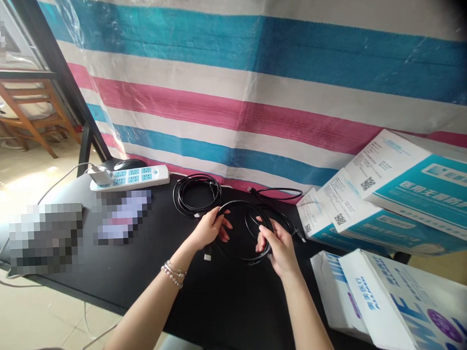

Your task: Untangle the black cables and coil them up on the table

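A black cable is looped into a ring between my two hands over the black desk. My left hand grips the ring's left side, thumb on top and the other fingers partly curled. On the opposite side, my right hand pinches the strands between thumb and fingers. A plug with a pale metal end hangs below my left hand. Just behind lies a coiled black cable on the desk. Another black cable rests behind my right hand, partly hidden by it.
A white power strip with a plugged-in adapter lies at the back left, near a dark mouse. Blue-and-white boxes and white boxes are stacked on the right. A striped sheet hangs behind the desk.
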A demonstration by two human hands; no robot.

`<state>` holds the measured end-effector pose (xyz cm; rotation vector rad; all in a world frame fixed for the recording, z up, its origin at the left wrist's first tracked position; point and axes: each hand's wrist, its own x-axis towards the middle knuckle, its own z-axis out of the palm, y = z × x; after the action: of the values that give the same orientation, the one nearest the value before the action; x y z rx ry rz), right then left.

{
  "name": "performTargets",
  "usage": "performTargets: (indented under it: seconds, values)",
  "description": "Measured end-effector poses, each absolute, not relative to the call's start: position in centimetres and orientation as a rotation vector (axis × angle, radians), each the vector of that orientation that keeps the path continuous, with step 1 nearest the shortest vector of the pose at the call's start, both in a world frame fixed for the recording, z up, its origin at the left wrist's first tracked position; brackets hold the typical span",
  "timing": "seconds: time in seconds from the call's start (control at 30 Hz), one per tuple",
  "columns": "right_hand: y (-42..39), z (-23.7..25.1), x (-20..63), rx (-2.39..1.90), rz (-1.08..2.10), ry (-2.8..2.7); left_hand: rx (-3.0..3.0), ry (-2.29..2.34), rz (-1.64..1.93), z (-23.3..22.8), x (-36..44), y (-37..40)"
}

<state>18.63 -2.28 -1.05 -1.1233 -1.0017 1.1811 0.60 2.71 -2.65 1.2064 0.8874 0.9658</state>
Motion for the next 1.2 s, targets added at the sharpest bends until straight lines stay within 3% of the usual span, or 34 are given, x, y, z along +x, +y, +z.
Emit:
performTargets:
  seconds: [0.5,1.2]
  values:
    - [-2.3,-0.8,18.7,-1.151,1.175,-1.103,1.040,0.849,1.089,-1.6,0.9,2.4]
    - [-1.8,-3.0,18.0,-1.156,0.816,-1.029,0.868,0.903,0.807,-0.6,1.2,1.5]
